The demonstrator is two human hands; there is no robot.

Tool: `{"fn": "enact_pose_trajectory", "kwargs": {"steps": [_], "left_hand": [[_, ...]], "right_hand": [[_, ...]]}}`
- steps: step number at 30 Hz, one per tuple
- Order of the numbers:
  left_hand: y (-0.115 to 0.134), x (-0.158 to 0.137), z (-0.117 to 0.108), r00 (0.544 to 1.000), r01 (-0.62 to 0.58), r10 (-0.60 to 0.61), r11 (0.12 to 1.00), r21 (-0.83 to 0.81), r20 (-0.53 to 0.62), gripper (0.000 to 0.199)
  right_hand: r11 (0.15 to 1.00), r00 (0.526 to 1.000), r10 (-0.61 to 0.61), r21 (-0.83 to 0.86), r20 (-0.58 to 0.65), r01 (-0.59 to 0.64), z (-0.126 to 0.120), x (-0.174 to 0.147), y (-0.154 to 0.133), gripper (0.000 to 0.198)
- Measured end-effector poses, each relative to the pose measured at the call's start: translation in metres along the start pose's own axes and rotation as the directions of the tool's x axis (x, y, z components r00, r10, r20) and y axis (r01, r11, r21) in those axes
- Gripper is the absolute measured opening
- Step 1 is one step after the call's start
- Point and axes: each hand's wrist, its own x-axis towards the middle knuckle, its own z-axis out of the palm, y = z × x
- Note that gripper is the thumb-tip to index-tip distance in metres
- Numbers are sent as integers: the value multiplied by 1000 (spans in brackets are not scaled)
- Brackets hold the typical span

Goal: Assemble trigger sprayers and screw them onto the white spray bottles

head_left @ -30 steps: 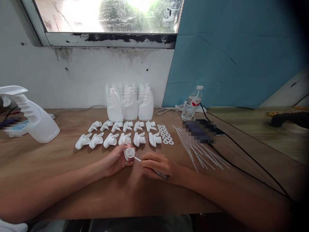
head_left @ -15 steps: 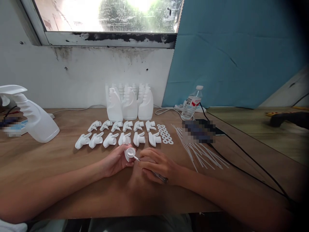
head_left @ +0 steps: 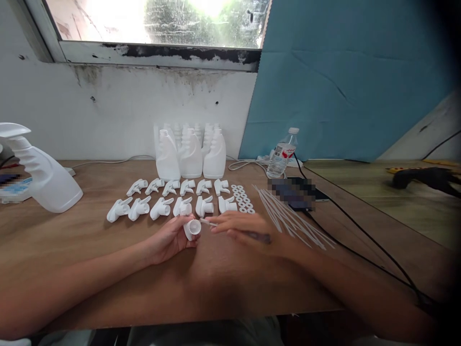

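Note:
My left hand is closed around a white trigger sprayer head, its round open collar facing me. My right hand, smeared by motion, grips a slim metal tool that looks like tweezers; its tip points left, just apart from the collar. Beyond my hands lie two rows of white trigger sprayer heads. Several flat white washers are laid out at the right end of these rows.
White bottles stand grouped by the wall. A large spray bottle leans at the left. Thin white tubes lie at the right, near blurred phones, a water bottle and black cables.
My right hand has moved right and slightly up, drawing the tool tip out of the sprayer head's collar. My left hand still holds the head. The camera view has shifted slightly.

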Motion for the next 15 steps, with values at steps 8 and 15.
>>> {"fn": "enact_pose_trajectory", "kwargs": {"steps": [8,15], "left_hand": [[0,-3,2,1000,-23,23,999,43,2,15],[0,-3,3,999,-25,24,998,56,23,16]], "right_hand": [[839,836,543,-8,74,-544,-85,-18,23,31],[796,754,596,-81,277,-600,-80,-21,33,38]]}}
